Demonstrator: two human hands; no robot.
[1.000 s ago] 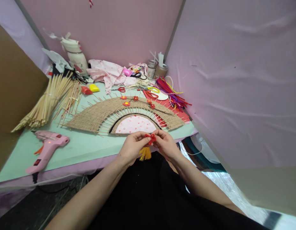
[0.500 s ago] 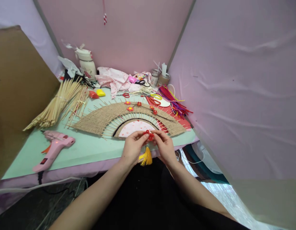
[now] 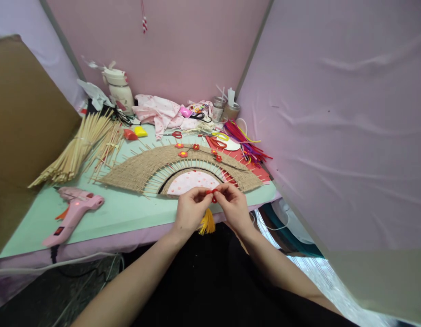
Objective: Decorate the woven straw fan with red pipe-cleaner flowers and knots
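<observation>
Between my two hands is a small red looped piece (image 3: 213, 196), pinched by the fingertips of my left hand (image 3: 192, 209) and my right hand (image 3: 233, 206). Both hands are just in front of a woven fan (image 3: 135, 171) with thin sticks and a pink-dotted white centre (image 3: 186, 182). Several red and orange flowers (image 3: 183, 154) lie along a dark twig on its upper band. A yellow tassel (image 3: 207, 222) hangs at the table's front edge, below my hands. My fingers partly hide the red piece.
A pink glue gun (image 3: 74, 211) lies at the left, near a bundle of sticks (image 3: 76, 150) and a cardboard sheet (image 3: 26, 127). Behind the fan are a bottle (image 3: 120, 91), pink cloth (image 3: 159, 111), yellow-handled scissors (image 3: 220, 136), jars (image 3: 232, 111) and coloured pipe cleaners (image 3: 243, 138).
The red piece looks turned and more covered by my fingers, which have come closer together. The whole view has shifted slightly, so the table items appear a little further left.
</observation>
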